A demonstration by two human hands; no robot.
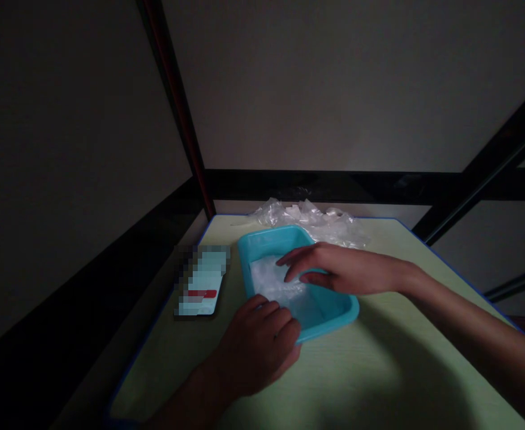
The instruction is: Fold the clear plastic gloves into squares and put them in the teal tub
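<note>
A light-blue plastic basin [352, 310] sits on the table at a slant. In it lies a whitish, crinkled, filmy sheet that looks like thin plastic [269, 275]. My left hand [262, 343] is closed at the near left edge of the basin, fingers curled over the rim and thumb low on the outside. From the right, my right hand [322, 267] reaches across the basin. Its fingers are apart and bent down toward the whitish sheet, with nothing visible held in them. Whether the fingertips touch the sheet I cannot tell.
A phone with a lit, pixelated screen [206, 280] lies left of the basin. Crumpled clear plastic wrap [320, 224] lies along the back of the pale table [370, 382], which has a blue edge. Behind the table stands a wall with dark beams [334, 185].
</note>
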